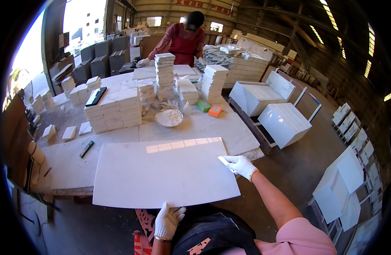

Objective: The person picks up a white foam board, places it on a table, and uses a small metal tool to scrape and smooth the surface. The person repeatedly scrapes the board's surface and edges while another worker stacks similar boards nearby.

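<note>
A large, polished white stone slab lies in front of me, its near edge jutting past the worktable. My left hand, in a white knit glove, grips the middle of that near edge, thumb at the rim and fingers curled below. At the slab's right edge is my gloved right hand, closed on a small flat white piece. Whether that piece touches the slab's edge I cannot tell.
On the worktable are stacked white tiles, a bowl of white powder, a green-handled tool, and green and orange blocks. Across it stands a person in a red apron. White slabs stand right.
</note>
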`<state>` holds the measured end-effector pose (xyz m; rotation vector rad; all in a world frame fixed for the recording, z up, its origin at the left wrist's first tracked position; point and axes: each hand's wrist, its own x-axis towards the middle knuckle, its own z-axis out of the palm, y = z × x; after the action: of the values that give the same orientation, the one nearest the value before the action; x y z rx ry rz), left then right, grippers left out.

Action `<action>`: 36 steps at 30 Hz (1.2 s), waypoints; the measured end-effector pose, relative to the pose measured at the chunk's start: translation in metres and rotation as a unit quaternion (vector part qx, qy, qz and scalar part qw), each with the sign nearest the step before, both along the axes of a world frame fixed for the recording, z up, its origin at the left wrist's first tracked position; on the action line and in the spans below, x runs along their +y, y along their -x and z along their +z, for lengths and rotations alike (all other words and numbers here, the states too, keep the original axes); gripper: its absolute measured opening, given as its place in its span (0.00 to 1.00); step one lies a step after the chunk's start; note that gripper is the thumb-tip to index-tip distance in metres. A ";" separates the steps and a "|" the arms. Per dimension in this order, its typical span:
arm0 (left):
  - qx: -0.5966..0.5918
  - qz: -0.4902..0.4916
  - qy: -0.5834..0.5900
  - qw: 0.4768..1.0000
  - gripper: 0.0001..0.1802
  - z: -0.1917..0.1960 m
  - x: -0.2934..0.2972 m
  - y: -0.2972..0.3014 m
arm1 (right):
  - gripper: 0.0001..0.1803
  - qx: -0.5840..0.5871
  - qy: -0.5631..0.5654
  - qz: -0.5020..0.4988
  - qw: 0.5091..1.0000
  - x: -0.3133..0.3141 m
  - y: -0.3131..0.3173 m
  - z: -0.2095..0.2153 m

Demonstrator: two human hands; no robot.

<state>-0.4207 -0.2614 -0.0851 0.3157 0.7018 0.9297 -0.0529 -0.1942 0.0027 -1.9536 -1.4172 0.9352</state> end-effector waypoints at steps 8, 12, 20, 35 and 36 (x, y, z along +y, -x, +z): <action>-0.016 0.009 0.012 1.000 0.28 0.003 0.000 -0.003 | 0.23 -0.101 -0.003 0.020 0.995 0.000 0.002 -0.011; -0.014 0.013 0.008 1.000 0.28 0.002 0.000 -0.001 | 0.23 -0.138 0.020 0.024 0.990 0.002 0.022 -0.001; -0.020 0.010 0.013 1.000 0.29 0.002 -0.001 -0.002 | 0.23 -0.163 0.028 0.024 0.986 0.000 0.016 0.000; -0.030 0.008 0.005 1.000 0.28 0.002 -0.001 -0.003 | 0.20 -0.135 0.000 0.018 0.991 0.002 0.019 -0.006; -0.028 0.010 0.004 1.000 0.28 0.001 -0.001 -0.002 | 0.21 -0.139 0.016 0.019 0.990 0.002 0.025 -0.002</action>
<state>-0.4188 -0.2628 -0.0845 0.2750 0.6582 0.9502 -0.0776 -0.1927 0.0003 -2.1527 -1.6056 0.7251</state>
